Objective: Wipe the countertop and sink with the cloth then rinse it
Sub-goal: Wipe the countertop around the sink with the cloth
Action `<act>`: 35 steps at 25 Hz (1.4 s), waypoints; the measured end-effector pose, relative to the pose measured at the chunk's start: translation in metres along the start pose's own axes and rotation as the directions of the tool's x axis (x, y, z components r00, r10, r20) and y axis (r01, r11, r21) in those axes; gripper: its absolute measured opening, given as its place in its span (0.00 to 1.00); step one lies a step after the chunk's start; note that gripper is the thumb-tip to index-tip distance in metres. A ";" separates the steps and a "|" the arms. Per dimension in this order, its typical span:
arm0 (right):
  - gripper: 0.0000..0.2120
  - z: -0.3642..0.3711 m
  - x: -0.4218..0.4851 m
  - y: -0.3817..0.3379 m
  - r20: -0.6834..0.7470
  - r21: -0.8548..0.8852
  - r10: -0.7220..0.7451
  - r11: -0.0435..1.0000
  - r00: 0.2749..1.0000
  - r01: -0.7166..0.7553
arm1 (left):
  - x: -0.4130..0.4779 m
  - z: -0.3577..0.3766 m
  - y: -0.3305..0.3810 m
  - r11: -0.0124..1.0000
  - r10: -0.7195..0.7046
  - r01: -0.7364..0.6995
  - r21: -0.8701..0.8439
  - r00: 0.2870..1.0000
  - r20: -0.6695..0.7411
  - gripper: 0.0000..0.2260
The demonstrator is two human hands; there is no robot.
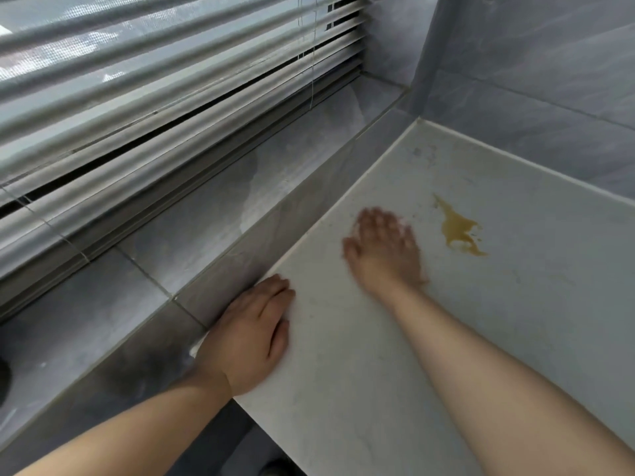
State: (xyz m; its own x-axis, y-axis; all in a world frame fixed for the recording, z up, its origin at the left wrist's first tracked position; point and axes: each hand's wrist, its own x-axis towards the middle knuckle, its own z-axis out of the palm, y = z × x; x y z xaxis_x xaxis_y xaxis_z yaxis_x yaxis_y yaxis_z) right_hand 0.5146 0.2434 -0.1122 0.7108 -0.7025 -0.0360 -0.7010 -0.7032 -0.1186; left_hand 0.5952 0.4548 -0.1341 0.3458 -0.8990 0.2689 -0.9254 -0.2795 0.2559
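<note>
Left hand (252,333) lies flat, fingers straight, on the countertop (515,304) edge, evidently as a brace. Right hand (383,245), blurred, is spread flat just beside the spill (458,228), gripping nothing visible. Cloth not identifiable; the white scrap (196,348) under the left wrist may be it. Sink out of view.

There are two bare hands in view: one left hand (254,334) and one right hand (385,249). There is one pale grey-white stone countertop (515,321), and it has one yellow-brown liquid stain (458,228). I count one window blind with grey horizontal slats (154,97) and one grey tiled ledge (206,218). One small white corner (196,348) shows by the left hand; I cannot tell what it is. One dark round object (3,379) is cut off by the picture's left edge.
</note>
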 end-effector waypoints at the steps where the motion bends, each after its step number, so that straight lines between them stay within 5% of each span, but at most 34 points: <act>1: 0.30 0.000 -0.010 0.002 -0.002 0.021 0.059 0.998 0.998 -0.059 | 0.000 0.000 0.000 1.000 0.001 -0.001 -0.004 1.000 0.002 0.18; 5: 0.31 0.014 -0.080 -0.004 -0.028 -0.020 -0.284 0.959 0.958 0.284 | 0.000 -0.001 0.001 0.997 0.052 -0.057 0.057 0.996 0.078 0.19; 7: 0.34 0.004 -0.067 0.034 0.019 -0.091 -0.210 0.973 0.977 0.211 | 0.001 -0.003 0.000 0.982 0.101 -0.126 0.144 0.981 0.165 0.22; 9: 0.32 -0.004 -0.056 0.056 -0.008 -0.054 0.057 0.997 0.998 -0.057 | 0.005 -0.007 0.002 0.967 0.141 -0.181 0.181 0.966 0.216 0.23; 10: 0.32 -0.003 -0.064 0.051 -0.043 -0.054 0.080 0.995 0.996 -0.082 | 0.009 -0.007 0.005 0.961 0.157 -0.204 0.188 0.959 0.234 0.23; 13: 0.31 0.013 -0.118 0.026 0.026 0.020 -0.200 0.980 0.979 0.200 | 0.029 0.000 0.026 0.984 0.079 -0.118 0.131 0.960 0.269 0.19; 15: 0.30 0.011 -0.118 0.052 0.068 -0.075 -0.242 0.966 0.968 0.246 | 0.048 0.005 0.046 0.997 -0.030 0.011 0.070 0.961 0.275 0.24; 17: 0.31 -0.008 -0.081 0.097 0.008 -0.046 0.063 0.997 0.998 -0.062 | 0.069 0.012 0.057 0.992 -0.101 0.076 0.096 0.950 0.296 0.33; 19: 0.30 -0.017 -0.066 0.112 0.018 -0.022 0.336 0.942 0.942 -0.336 | 0.092 0.020 0.062 0.977 -0.190 0.141 0.159 0.914 0.360 0.29; 24: 0.32 0.002 -0.125 0.087 -0.012 -0.044 -0.020 0.999 1.000 0.020 | 0.123 0.037 0.078 0.943 -0.303 0.227 0.242 0.887 0.349 0.31; 29: 0.32 -0.014 0.000 0.143 -0.026 0.050 0.426 0.904 0.904 -0.424 | 0.120 0.035 0.081 0.937 -0.299 0.209 0.279 0.895 0.331 0.31; 35: 0.31 -0.007 -0.011 0.108 -0.009 -0.019 0.104 0.994 0.995 -0.104 | 0.120 0.036 0.080 0.942 -0.281 0.195 0.274 0.904 0.323 0.40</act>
State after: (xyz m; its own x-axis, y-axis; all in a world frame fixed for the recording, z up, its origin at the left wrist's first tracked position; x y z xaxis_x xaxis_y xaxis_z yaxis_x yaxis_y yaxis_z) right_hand 0.4307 0.1742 -0.1178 0.6337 -0.7726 -0.0388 -0.7720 -0.6284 -0.0952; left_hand 0.5574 0.3120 -0.1149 0.5229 -0.8427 -0.1284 -0.8464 -0.5312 0.0390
